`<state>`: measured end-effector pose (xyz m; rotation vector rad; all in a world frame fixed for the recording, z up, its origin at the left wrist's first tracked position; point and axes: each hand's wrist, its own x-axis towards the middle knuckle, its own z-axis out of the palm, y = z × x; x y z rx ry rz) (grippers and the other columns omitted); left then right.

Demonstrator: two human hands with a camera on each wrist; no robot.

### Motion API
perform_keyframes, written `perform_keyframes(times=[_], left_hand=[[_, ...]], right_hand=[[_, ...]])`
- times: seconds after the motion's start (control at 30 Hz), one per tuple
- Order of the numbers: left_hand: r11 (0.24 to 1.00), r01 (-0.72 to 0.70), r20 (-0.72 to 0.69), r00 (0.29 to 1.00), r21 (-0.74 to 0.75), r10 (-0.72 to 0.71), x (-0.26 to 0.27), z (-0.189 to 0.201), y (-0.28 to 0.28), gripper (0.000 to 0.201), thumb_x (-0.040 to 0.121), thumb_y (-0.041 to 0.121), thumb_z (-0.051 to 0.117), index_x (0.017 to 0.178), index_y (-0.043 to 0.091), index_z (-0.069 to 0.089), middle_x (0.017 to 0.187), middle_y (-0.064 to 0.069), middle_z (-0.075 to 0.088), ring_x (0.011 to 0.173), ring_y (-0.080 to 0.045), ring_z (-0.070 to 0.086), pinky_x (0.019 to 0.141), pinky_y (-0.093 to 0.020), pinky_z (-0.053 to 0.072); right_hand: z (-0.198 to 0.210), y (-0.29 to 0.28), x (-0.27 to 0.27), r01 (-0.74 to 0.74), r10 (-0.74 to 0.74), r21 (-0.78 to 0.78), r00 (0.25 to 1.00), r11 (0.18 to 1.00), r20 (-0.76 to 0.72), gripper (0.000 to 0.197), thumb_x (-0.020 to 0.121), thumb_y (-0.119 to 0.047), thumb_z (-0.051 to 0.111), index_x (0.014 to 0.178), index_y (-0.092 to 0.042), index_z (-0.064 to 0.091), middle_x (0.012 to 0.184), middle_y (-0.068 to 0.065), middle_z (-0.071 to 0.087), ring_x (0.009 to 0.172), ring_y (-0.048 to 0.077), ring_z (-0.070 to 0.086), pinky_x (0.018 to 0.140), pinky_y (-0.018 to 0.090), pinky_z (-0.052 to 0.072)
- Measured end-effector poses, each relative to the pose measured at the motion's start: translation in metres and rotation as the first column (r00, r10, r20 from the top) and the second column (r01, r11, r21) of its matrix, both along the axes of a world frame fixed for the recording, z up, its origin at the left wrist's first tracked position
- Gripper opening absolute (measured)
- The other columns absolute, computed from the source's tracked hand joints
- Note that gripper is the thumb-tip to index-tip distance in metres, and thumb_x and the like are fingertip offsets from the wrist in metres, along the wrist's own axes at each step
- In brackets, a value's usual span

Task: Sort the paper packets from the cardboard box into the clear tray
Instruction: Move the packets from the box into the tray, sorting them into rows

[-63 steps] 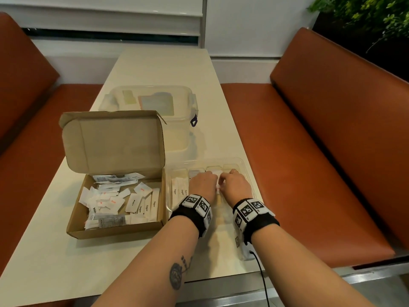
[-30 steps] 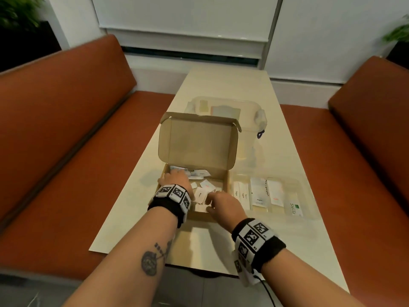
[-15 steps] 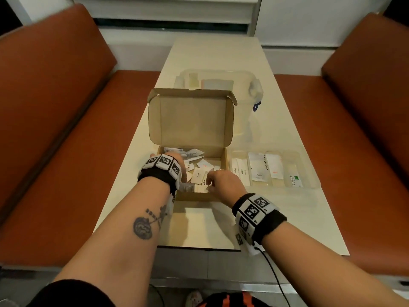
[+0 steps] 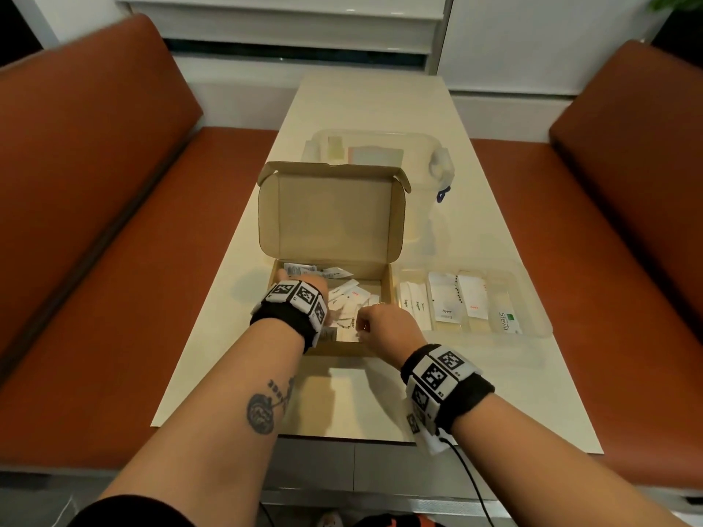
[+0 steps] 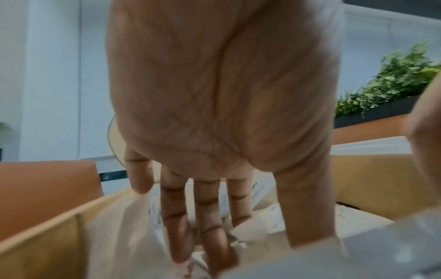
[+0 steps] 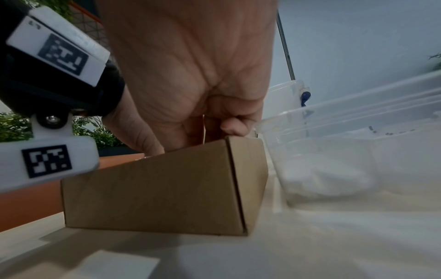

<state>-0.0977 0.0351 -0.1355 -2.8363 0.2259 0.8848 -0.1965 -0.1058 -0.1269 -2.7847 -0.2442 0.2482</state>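
Person is wearing a black fabric band on each wrist. Left wristband (image 4: 295, 315) is carrying white rectangular blocks printed with black square fiducial codes; right wristband (image 4: 449, 386) is carrying the same kind of white coded blocks, with a thin black cable (image 4: 469, 477) trailing from its underside. In the right wrist view, a white bracket on the left unit is showing a silver screw (image 6: 51, 119) set in a black joint. Left forearm is bearing a dark round tattoo (image 4: 262, 412) with lettering beside it. A dark sleeve (image 4: 133, 513) is covering the left upper arm.

A café booth: orange benches (image 4: 95, 176) flank a narrow table (image 4: 365, 108).
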Motion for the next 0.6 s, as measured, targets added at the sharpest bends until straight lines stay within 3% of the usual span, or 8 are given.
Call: perform_keyframes(times=[0.07,0.17,0.23,0.43,0.53,0.6], left_hand=[[0.996,0.052,0.02,0.998,0.076,-0.054,-0.005,0.002,-0.004,0.029,0.072,0.043,0.071,0.084,0.022,0.055,0.105,0.0,0.064,0.109,-0.028,0.055,0.101,-0.055,0.032],[0.989,0.083,0.017,0.996,0.123,-0.086,-0.011,0.007,-0.008,0.024,0.083,0.04,0.062,0.103,0.027,0.057,0.12,0.0,0.058,0.121,-0.03,0.046,0.104,-0.057,0.023],[0.991,0.087,-0.012,0.996,0.103,-0.086,-0.011,0.011,-0.008,0.022,0.088,0.034,0.06,0.108,0.024,0.058,0.126,-0.003,0.057,0.125,-0.03,0.044,0.106,-0.054,0.024],[0.997,0.055,-0.044,0.997,-0.053,-0.057,-0.011,0.03,-0.004,0.041,0.079,0.025,0.075,0.114,0.007,0.062,0.112,-0.009,0.065,0.105,-0.027,0.061,0.093,-0.038,0.049],[0.981,-0.001,0.01,1.0,-0.194,0.003,-0.012,0.039,0.0,0.041,0.083,0.023,0.072,0.117,0.001,0.061,0.107,-0.012,0.063,0.092,-0.024,0.059,0.081,-0.031,0.048],[0.948,-0.044,0.061,0.996,-0.316,0.067,-0.011,0.046,0.003,0.042,0.085,0.023,0.07,0.12,0.002,0.058,0.114,-0.012,0.063,0.093,-0.024,0.057,0.081,-0.031,0.046]], right_hand=[[0.0,0.0,-0.001,-0.007,0.007,-0.002,1.0,1.0,-0.004,0.014,0.09,-0.015,0.054,0.097,-0.015,0.065,0.096,0.004,0.067,0.09,0.022,0.06,0.077,0.029,0.048],[0.0,-0.001,-0.001,-0.015,0.015,-0.002,1.0,1.0,0.001,0.014,0.09,-0.014,0.052,0.094,-0.015,0.065,0.093,0.004,0.067,0.086,0.021,0.06,0.073,0.027,0.046],[0.0,-0.001,-0.001,-0.022,0.022,-0.005,1.0,1.0,0.001,0.014,0.09,-0.013,0.051,0.093,-0.014,0.065,0.092,0.004,0.066,0.085,0.022,0.06,0.072,0.027,0.045],[0.004,-0.001,0.001,-0.037,0.037,-0.015,0.999,0.999,-0.02,0.016,0.09,-0.012,0.049,0.093,-0.012,0.064,0.083,0.004,0.058,0.076,0.02,0.052,0.07,0.027,0.044],[0.01,-0.002,0.004,-0.013,0.015,0.053,0.999,0.999,-0.031,0.017,0.089,-0.012,0.05,0.094,-0.011,0.066,0.093,0.007,0.066,0.086,0.024,0.06,0.075,0.031,0.048],[0.015,-0.003,0.008,0.02,-0.018,0.118,1.0,0.993,-0.019,0.018,0.091,-0.014,0.049,0.095,-0.01,0.067,0.096,0.008,0.068,0.09,0.025,0.061,0.08,0.033,0.05]])
